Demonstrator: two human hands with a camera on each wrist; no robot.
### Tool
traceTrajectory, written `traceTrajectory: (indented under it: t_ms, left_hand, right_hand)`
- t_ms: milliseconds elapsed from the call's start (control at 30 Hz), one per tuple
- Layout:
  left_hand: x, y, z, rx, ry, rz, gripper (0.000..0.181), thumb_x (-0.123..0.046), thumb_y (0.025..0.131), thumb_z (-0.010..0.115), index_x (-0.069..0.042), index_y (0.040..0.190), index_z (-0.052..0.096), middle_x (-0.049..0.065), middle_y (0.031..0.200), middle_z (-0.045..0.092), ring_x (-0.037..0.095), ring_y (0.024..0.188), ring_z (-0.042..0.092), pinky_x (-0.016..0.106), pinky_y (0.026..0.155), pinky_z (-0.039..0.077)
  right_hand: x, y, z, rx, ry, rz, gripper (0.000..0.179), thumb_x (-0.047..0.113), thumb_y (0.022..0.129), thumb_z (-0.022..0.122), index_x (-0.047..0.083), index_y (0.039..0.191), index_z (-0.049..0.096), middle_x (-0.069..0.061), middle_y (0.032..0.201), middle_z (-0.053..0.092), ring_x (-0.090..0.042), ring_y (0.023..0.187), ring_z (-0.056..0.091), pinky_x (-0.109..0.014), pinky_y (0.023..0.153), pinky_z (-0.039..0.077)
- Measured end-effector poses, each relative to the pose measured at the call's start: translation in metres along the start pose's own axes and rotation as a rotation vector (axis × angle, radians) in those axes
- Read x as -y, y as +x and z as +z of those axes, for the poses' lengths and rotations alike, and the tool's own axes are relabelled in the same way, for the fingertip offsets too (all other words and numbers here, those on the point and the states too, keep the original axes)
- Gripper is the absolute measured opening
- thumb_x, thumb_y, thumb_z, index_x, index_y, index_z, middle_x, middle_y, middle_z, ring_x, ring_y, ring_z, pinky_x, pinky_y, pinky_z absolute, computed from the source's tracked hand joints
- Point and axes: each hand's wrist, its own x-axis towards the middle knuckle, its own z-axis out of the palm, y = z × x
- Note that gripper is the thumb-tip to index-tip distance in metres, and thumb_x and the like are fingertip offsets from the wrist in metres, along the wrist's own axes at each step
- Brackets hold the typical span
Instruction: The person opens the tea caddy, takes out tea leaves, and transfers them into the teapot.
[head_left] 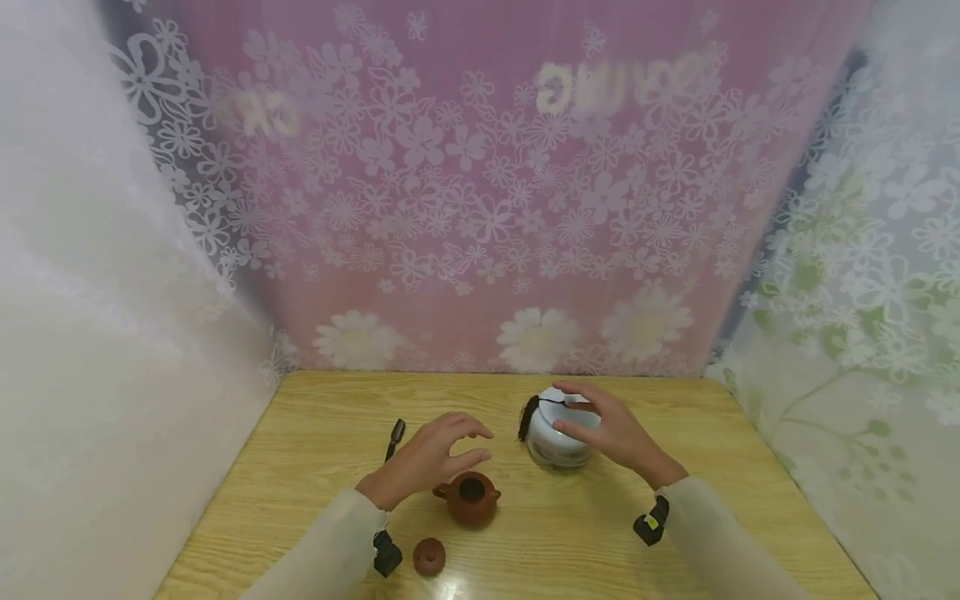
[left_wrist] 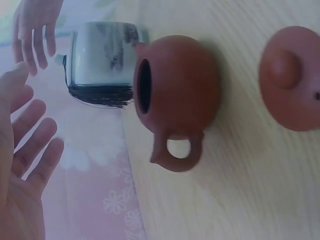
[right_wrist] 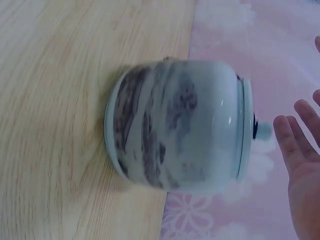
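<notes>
Over the near side of a brown clay teapot (head_left: 483,510), the left hand (head_left: 431,454) hovers with its fingers loosely bent and nothing in them. The pot's round mouth is uncovered, and its lid (head_left: 429,557) lies knob up on the table nearer the person. To the right, the right hand (head_left: 615,429) is held with parted fingers above a pale porcelain jar (head_left: 558,454). Its fingertips are close to the knob (right_wrist: 263,131) of the jar's lid (right_wrist: 245,130), which sits on the jar. A dark tassel (left_wrist: 102,95) hangs down the jar's side.
A dark scoop (head_left: 397,432) lies on the wooden table (head_left: 322,408), left of the teapot and partly hidden by the left hand. Behind the table hangs a pink flowered curtain (head_left: 450,208), with pale curtains at both sides.
</notes>
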Motion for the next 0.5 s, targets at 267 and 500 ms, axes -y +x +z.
traceTrajectory:
  t_ms: [267,500]
  left_hand:
    - [-0.005,0.020,0.000,0.015,0.021,-0.010,0.036,-0.042,0.110,0.066,-0.027,0.142,0.069,-0.006,0.140,0.068,0.016,0.128,0.066,0.043,0.107,0.057]
    - [-0.007,0.039,0.002,0.006,0.046,-0.007,0.036,-0.041,0.110,0.067,-0.024,0.141,0.070,-0.005,0.137,0.069,0.012,0.123,0.065,0.041,0.105,0.057]
  right_hand:
    - [-0.019,0.001,-0.011,-0.025,-0.040,0.054,0.066,0.035,0.102,0.081,0.023,0.160,0.054,-0.014,0.165,0.051,-0.047,0.136,0.064,-0.058,0.105,0.059]
    - [-0.034,0.001,-0.013,-0.033,-0.043,0.109,0.071,0.038,0.101,0.082,0.022,0.163,0.051,-0.016,0.168,0.047,-0.051,0.144,0.055,-0.065,0.112,0.052]
